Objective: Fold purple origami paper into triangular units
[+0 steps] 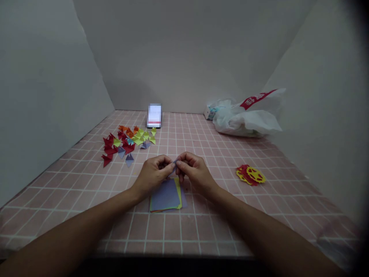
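Note:
Between the fingertips of both hands is a small folded piece of purple origami paper, mostly covered by the fingers. My left hand pinches it from the left with thumb and forefinger. From the right, my right hand grips it in the same way, its other fingers curled. Just below the hands lies a stack of square paper sheets, with purple on top and yellow and orange edges showing. Farther off to the left, several folded paper cranes in red, orange, yellow, blue and purple lie in a loose group.
A phone with a lit, blurred screen stands behind the cranes. Red and yellow cut-out shapes lie at the right. A white plastic bag and a tissue box are at the back right. Walls enclose the checked pink tablecloth.

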A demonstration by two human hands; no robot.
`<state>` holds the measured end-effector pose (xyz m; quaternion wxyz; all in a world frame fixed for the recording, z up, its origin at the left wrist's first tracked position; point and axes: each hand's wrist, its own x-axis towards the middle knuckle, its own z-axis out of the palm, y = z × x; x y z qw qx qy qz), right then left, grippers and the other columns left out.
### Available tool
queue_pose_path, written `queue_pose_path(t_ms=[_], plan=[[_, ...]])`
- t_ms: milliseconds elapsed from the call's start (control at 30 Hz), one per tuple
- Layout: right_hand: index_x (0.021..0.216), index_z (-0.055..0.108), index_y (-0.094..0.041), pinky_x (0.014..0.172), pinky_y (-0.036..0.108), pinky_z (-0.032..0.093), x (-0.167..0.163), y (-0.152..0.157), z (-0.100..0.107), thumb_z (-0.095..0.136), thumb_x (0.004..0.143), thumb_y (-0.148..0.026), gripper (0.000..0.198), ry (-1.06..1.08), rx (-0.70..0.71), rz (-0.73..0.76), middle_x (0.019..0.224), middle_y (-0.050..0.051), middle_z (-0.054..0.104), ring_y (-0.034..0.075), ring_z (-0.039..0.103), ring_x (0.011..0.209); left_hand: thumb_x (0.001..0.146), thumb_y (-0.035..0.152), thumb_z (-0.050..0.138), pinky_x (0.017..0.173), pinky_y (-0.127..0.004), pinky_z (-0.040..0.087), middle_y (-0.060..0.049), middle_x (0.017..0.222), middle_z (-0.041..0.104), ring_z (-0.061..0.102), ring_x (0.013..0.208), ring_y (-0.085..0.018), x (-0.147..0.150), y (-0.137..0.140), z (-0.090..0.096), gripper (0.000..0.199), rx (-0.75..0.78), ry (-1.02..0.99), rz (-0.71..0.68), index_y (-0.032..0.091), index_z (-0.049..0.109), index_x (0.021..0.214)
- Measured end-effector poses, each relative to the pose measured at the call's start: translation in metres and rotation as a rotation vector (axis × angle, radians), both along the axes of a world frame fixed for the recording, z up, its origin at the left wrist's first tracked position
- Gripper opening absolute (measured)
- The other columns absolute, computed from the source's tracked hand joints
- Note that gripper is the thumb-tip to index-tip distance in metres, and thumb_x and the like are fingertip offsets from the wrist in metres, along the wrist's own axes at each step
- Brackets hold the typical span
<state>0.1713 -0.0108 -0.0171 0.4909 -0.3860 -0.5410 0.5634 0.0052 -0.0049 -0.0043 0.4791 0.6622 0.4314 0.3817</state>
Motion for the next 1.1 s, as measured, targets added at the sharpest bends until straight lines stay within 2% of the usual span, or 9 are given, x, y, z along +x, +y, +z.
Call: queue_pose_path(t_ms=[167, 333, 433, 600, 800, 1100], plan=[[0.077, 0.058, -0.019, 0.042, 0.02, 0.043, -0.0009, -0.001, 0.0009, 0.062, 0.086, -0.035, 0.019, -0.035, 0.006, -0.018, 0.059, -0.005, 0.059, 0.007, 0.054, 0.043, 0.083, 0.038, 0.064, 0.056, -0.022, 0.045, 0.0, 0.069, 0.06, 0.055, 0.059, -0.011, 0.0009, 0.0001, 0.001, 0.024, -0.007, -0.034, -0.015, 0.016, 0.063, 0.074], [0.086, 0.058, -0.019, 0.045, 0.021, 0.045, 0.0011, 0.0004, 0.0005, 0.063, 0.086, -0.032, 0.014, 0.0, 0.034, -0.007, 0.062, -0.005, 0.06, 0.008, 0.056, 0.045, 0.082, 0.041, 0.066, 0.057, -0.023, 0.047, 0.0, 0.072, 0.059, 0.055, 0.06, -0.011, 0.0008, -0.0004, 0.0018, 0.026, -0.097, -0.075, -0.024, 0.016, 0.063, 0.077], [0.084, 0.058, -0.019, 0.046, 0.022, 0.046, 0.002, 0.0014, 0.001, 0.063, 0.086, -0.033, 0.015, 0.003, 0.058, -0.012, 0.063, -0.005, 0.059, 0.008, 0.055, 0.046, 0.084, 0.042, 0.064, 0.058, -0.023, 0.048, -0.001, 0.073, 0.059, 0.055, 0.062, -0.012, -0.0003, -0.0007, 0.0016, 0.027, -0.101, -0.069, -0.035, 0.016, 0.064, 0.077], [0.079, 0.057, -0.019, 0.046, 0.022, 0.045, 0.0021, 0.0012, 0.0035, 0.062, 0.086, -0.033, 0.016, -0.029, 0.056, -0.012, 0.063, -0.004, 0.06, 0.008, 0.055, 0.046, 0.088, 0.043, 0.061, 0.06, -0.024, 0.047, -0.001, 0.072, 0.061, 0.056, 0.065, -0.013, -0.0017, 0.0005, -0.0004, 0.028, -0.052, -0.038, -0.028, 0.016, 0.066, 0.079], [0.082, 0.059, -0.019, 0.047, 0.022, 0.045, 0.0021, -0.0001, 0.0015, 0.063, 0.087, -0.036, 0.019, 0.003, 0.05, 0.019, 0.063, -0.004, 0.061, 0.008, 0.056, 0.047, 0.089, 0.036, 0.059, 0.064, -0.024, 0.044, -0.001, 0.071, 0.063, 0.056, 0.067, -0.014, -0.0019, 0.0007, 0.0008, 0.025, 0.127, 0.03, -0.004, 0.017, 0.068, 0.077], [0.079, 0.058, -0.019, 0.046, 0.022, 0.045, 0.0028, 0.0004, 0.0008, 0.066, 0.083, -0.032, 0.016, -0.01, 0.042, 0.002, 0.061, -0.004, 0.06, 0.008, 0.055, 0.046, 0.089, 0.028, 0.059, 0.065, -0.025, 0.041, 0.0, 0.07, 0.063, 0.055, 0.067, -0.013, -0.0005, -0.0023, 0.0023, 0.02, 0.251, 0.104, 0.025, 0.017, 0.067, 0.074]])
